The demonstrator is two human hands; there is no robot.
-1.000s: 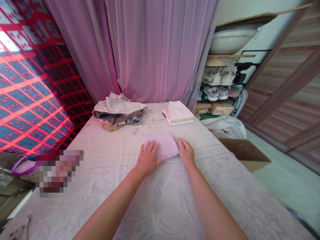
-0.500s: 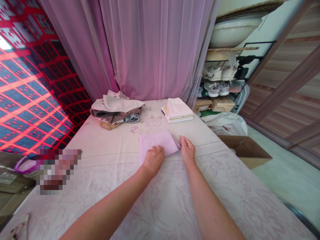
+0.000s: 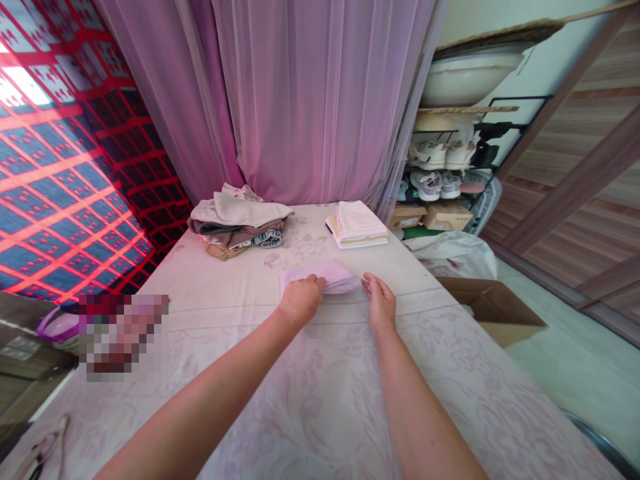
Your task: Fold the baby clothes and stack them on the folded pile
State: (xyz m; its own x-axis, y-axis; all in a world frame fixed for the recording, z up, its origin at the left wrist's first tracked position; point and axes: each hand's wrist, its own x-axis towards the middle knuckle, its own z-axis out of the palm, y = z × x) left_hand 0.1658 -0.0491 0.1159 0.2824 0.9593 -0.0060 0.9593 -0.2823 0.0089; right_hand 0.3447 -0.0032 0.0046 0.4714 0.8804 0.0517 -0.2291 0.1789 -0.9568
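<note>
A small lilac ribbed cloth (image 3: 325,275) lies folded on the bed's pale floral sheet (image 3: 320,400). My left hand (image 3: 301,300) is closed on the cloth's near edge and has it turned over toward the far side. My right hand (image 3: 380,303) rests by the cloth's right corner, fingertips curled together at the fabric; whether they pinch it is hard to see.
A heap of beige and brown clothes (image 3: 237,223) sits at the far left of the bed, a stack of folded white cloths (image 3: 356,225) at the far right. Pink curtains (image 3: 310,93) hang behind. A cardboard box (image 3: 493,308) and shoe rack (image 3: 445,173) stand to the right.
My left hand went from flat on the cloth to gripping its near edge and folding it away from me, so the cloth now looks narrower. My right hand stayed at the right corner.
</note>
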